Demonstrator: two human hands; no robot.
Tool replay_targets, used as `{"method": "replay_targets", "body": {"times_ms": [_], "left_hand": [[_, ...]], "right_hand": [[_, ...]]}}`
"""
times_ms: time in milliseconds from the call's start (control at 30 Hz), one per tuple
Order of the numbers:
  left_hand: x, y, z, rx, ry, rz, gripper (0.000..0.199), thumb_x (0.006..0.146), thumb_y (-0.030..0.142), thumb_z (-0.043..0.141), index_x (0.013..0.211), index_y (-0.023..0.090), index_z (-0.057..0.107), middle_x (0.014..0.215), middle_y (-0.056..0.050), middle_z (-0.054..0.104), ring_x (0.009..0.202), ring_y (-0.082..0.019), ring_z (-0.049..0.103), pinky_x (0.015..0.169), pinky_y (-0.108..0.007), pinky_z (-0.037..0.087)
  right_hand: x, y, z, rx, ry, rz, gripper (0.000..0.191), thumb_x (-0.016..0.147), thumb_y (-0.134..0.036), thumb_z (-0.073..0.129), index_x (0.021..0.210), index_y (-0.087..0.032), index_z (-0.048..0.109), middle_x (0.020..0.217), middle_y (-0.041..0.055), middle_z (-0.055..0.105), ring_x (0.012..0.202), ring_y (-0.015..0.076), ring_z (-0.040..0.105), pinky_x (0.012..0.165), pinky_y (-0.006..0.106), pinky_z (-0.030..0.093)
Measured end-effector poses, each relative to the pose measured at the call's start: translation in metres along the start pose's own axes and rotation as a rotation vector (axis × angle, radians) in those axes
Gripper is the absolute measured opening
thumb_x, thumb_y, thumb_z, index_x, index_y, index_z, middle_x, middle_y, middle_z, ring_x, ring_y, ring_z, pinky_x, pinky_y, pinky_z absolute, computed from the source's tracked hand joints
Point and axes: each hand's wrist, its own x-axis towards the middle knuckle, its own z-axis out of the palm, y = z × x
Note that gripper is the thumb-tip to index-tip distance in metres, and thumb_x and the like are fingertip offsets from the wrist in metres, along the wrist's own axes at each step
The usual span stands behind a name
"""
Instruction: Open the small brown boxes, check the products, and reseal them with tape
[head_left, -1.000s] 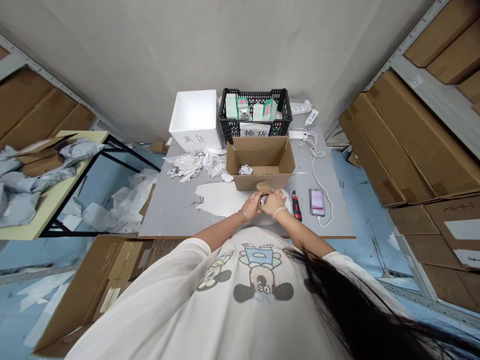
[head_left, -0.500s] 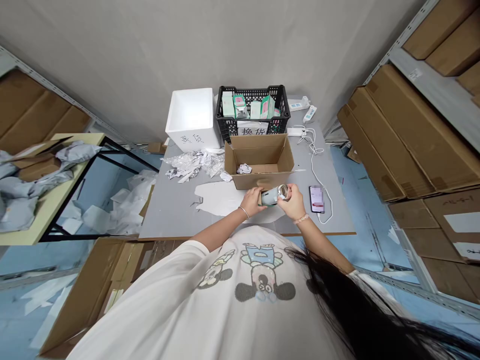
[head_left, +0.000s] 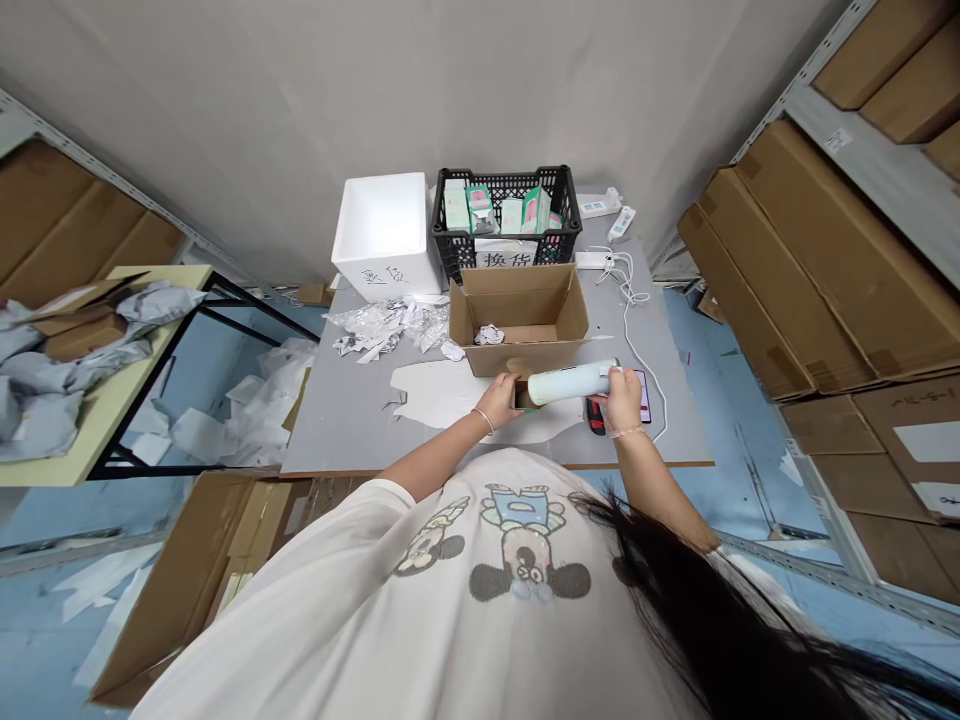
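My right hand [head_left: 622, 400] is closed around one end of a pale blue cylindrical bottle [head_left: 571, 382], held nearly level above the table. The bottle's other end is at the open mouth of a small box [head_left: 523, 396]; whether its tip is still inside I cannot tell. Fingers wrapped round that box, my left hand [head_left: 498, 402] grips it just in front of a larger open carton [head_left: 516, 362]. Under my right hand is a red and black object [head_left: 595, 416], partly hidden. Beside it lies a phone [head_left: 643, 396], partly covered by the hand.
A crumpled paper ball [head_left: 489, 335] sits in the carton. Behind stand a black crate [head_left: 444, 240] with small boxes and a white foam box [head_left: 360, 265]. Plastic wrap [head_left: 390, 322] and white paper [head_left: 427, 395] lie on the table [head_left: 330, 430]. A white cable [head_left: 637, 345] runs down the right.
The bottle has slid rightward out of the small box with my right hand, showing most of its length. The red and black object has come into view. My left hand has shifted slightly left.
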Motion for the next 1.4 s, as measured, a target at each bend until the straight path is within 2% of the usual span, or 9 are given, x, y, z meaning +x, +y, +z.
{"method": "replay_targets", "body": {"times_ms": [167, 367, 467, 567, 733, 867, 967, 1133, 1400], "left_hand": [[-0.009, -0.013, 0.000, -0.076, 0.024, -0.018, 0.087, 0.060, 0.026, 0.086, 0.135, 0.019, 0.042, 0.130, -0.015, 0.048, 0.124, -0.033, 0.051, 0.104, -0.049, 0.045], [-0.010, -0.009, 0.003, -0.118, 0.041, 0.047, 0.087, 0.058, 0.023, 0.087, 0.133, 0.018, 0.042, 0.129, -0.014, 0.049, 0.125, -0.033, 0.050, 0.107, -0.050, 0.042], [-0.010, -0.007, 0.003, -0.145, 0.060, 0.040, 0.088, 0.058, 0.024, 0.088, 0.133, 0.018, 0.042, 0.130, -0.015, 0.049, 0.124, -0.032, 0.050, 0.107, -0.050, 0.042], [-0.011, -0.008, 0.005, -0.162, 0.080, 0.038, 0.088, 0.058, 0.023, 0.088, 0.134, 0.017, 0.042, 0.131, -0.015, 0.049, 0.125, -0.031, 0.050, 0.107, -0.049, 0.042], [-0.012, -0.012, 0.010, -0.167, 0.065, 0.051, 0.089, 0.057, 0.021, 0.088, 0.133, 0.018, 0.043, 0.129, -0.015, 0.050, 0.126, -0.032, 0.049, 0.107, -0.050, 0.041], [-0.010, -0.014, 0.014, -0.169, 0.063, 0.045, 0.091, 0.056, 0.022, 0.089, 0.134, 0.020, 0.043, 0.130, -0.014, 0.049, 0.126, -0.033, 0.049, 0.107, -0.053, 0.041], [-0.010, -0.014, 0.015, -0.156, 0.045, 0.063, 0.093, 0.055, 0.023, 0.090, 0.134, 0.020, 0.042, 0.129, -0.015, 0.049, 0.125, -0.033, 0.050, 0.106, -0.054, 0.041], [-0.011, -0.012, 0.016, -0.137, 0.028, 0.107, 0.091, 0.059, 0.024, 0.086, 0.137, 0.021, 0.039, 0.132, -0.015, 0.048, 0.126, -0.034, 0.049, 0.107, -0.054, 0.041], [-0.011, -0.003, 0.023, -0.120, 0.092, 0.042, 0.091, 0.062, 0.022, 0.085, 0.138, 0.019, 0.036, 0.132, -0.016, 0.046, 0.127, -0.034, 0.048, 0.107, -0.052, 0.041]], "right_hand": [[0.005, -0.004, -0.006, 0.202, -0.058, 0.173, 0.028, 0.081, -0.048, 0.053, 0.095, -0.024, 0.050, 0.087, -0.0006, 0.059, 0.080, 0.0156, 0.063, 0.062, 0.032, 0.059], [-0.001, 0.011, 0.008, 0.129, -0.171, 0.354, 0.034, 0.084, -0.055, 0.046, 0.098, -0.025, 0.049, 0.085, 0.0017, 0.063, 0.075, 0.0167, 0.066, 0.062, 0.033, 0.059], [-0.003, 0.016, 0.012, 0.122, -0.167, 0.392, 0.034, 0.082, -0.054, 0.049, 0.100, -0.024, 0.049, 0.086, 0.0010, 0.062, 0.072, 0.0160, 0.065, 0.061, 0.033, 0.059], [-0.006, 0.018, 0.015, 0.066, -0.109, 0.328, 0.034, 0.081, -0.054, 0.052, 0.094, -0.023, 0.048, 0.083, -0.0004, 0.057, 0.069, 0.0141, 0.060, 0.058, 0.030, 0.057], [-0.021, 0.009, 0.021, -0.229, -0.010, 0.010, 0.037, 0.073, -0.052, 0.063, 0.084, -0.024, 0.041, 0.077, -0.0027, 0.047, 0.072, 0.0148, 0.051, 0.058, 0.027, 0.052], [-0.036, -0.003, 0.031, -0.547, -0.067, -0.330, 0.038, 0.069, -0.046, 0.067, 0.087, -0.024, 0.041, 0.073, -0.0035, 0.047, 0.069, 0.0167, 0.049, 0.068, 0.031, 0.047], [-0.041, -0.010, 0.040, -0.653, -0.122, -0.470, 0.037, 0.071, -0.045, 0.065, 0.087, -0.024, 0.039, 0.073, -0.0029, 0.048, 0.067, 0.0172, 0.049, 0.066, 0.030, 0.043], [-0.037, -0.009, 0.048, -0.705, -0.024, -0.444, 0.040, 0.072, -0.050, 0.065, 0.083, -0.025, 0.037, 0.073, -0.0012, 0.051, 0.067, 0.0187, 0.051, 0.062, 0.030, 0.040], [-0.027, 0.002, 0.048, -0.619, 0.114, -0.196, 0.041, 0.072, -0.054, 0.067, 0.080, -0.025, 0.039, 0.072, 0.0027, 0.055, 0.069, 0.0229, 0.057, 0.063, 0.033, 0.043]]}}
